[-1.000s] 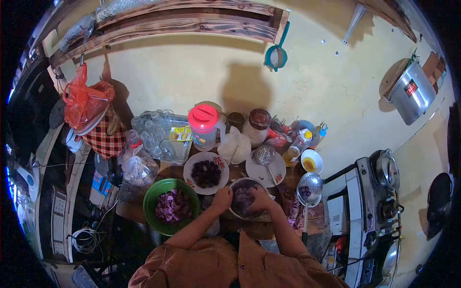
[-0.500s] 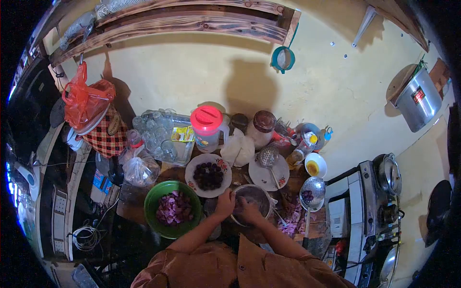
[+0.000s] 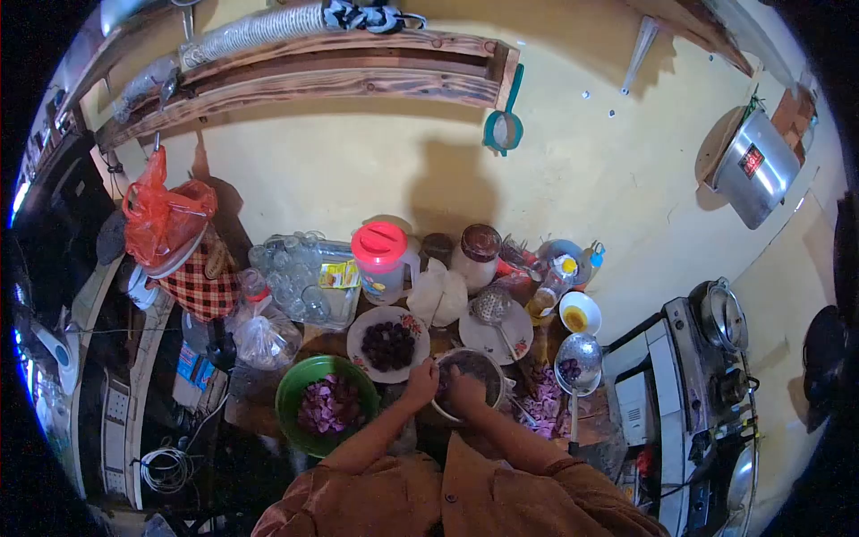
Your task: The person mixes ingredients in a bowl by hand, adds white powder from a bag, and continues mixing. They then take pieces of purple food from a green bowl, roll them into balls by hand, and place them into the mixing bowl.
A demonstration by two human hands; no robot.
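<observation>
My left hand (image 3: 421, 383) is closed at the left rim of a metal pot (image 3: 493, 371); what its fingers hold is too small to make out. My right hand (image 3: 464, 392) reaches down inside the same pot, its fingertips hidden. Just behind my left hand sits a floral plate (image 3: 364, 324) bearing dark round balls (image 3: 388, 346). To the left, a green bowl (image 3: 284, 404) holds purple chunks (image 3: 329, 404). More purple pieces (image 3: 543, 403) lie on the wooden table right of the pot, beside a ladle (image 3: 580, 362) with dark balls in it.
Behind are a glass-filled tray (image 3: 344, 313), a red-lidded pitcher (image 3: 381, 259), a jar (image 3: 478, 258) and a plate (image 3: 519, 338) with a skimmer (image 3: 493, 307). A small white bowl (image 3: 580, 313) stands at right, near a stove (image 3: 684, 349). A plastic bag (image 3: 267, 340) is at left.
The camera view has tilted upward and shifted slightly, so the shelf and table items appear lower. My hands remain at the pot, with my right hand's fingers now deeper inside it.
</observation>
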